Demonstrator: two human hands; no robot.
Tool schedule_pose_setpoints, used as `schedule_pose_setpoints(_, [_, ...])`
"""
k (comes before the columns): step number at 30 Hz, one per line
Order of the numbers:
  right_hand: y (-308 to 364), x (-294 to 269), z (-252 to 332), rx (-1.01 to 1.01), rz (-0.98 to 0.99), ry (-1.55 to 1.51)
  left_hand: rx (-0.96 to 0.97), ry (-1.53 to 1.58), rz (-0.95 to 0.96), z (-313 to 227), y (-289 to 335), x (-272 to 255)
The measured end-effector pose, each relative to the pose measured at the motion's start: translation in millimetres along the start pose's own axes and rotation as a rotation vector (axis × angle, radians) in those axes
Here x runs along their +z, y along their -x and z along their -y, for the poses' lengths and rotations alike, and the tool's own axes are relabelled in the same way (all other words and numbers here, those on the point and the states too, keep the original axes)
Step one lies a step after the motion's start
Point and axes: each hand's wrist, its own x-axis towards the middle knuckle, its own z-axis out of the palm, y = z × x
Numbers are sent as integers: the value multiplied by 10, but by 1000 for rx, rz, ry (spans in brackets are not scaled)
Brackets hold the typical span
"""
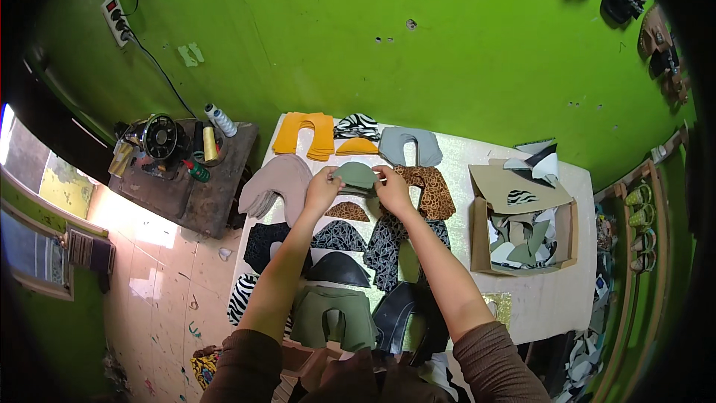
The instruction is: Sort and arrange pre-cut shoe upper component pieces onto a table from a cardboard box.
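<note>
Between my two hands is a green half-moon cut piece [356,174], perhaps a stack, held above the table by its ends. My left hand [322,188] pinches its left end, and my right hand [392,191] grips the right. A stack of mauve horseshoe-shaped pieces [277,177] lies left of my left hand. Brown leopard-print horseshoe pieces [435,195] lie partly under my right hand. Below the held piece is a leopard-print half-moon [347,213]. Farther back sit orange horseshoe pieces [321,134], a small orange half-moon [356,147], a zebra-print piece [356,126] and grey horseshoe pieces [422,148].
Nearer me lie a black half-moon [338,269] and green horseshoe pieces [332,306]. An open cardboard box [481,242] of scraps stands at the right. A sewing machine [159,136] and thread spools [221,121] occupy a side table. Sandals [640,216] hang on the right.
</note>
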Motion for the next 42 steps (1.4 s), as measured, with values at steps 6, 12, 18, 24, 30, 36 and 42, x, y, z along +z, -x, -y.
schedule_pose_setpoints(6, [7,40,94,-20,25,6,41,-122,-35,4,-7,-68])
schedule_pose_setpoints(12, [132,71,23,-296,-106,389,212,-720,-379,-176,131,-89])
schedule_pose_setpoints(18, [312,206,-55,-487,97,753,662,-1071,-103,5,322,67])
schedule_pose_setpoints(24, [421,48,-8,-517,86,753,526,-1185,-91,75,393,114])
schedule_pose_setpoints(30, [1023,-659,25,-631,57,524,734,-1002,-7,-215,995,579])
schedule_pose_setpoints(36, [1791,-1203,-223,-411,-113,387,716,-770,74,-309,1791,1630])
schedule_pose_setpoints(42, [2234,-2052,-395,-367,-172,244,673,-617,123,-621,2174,2464])
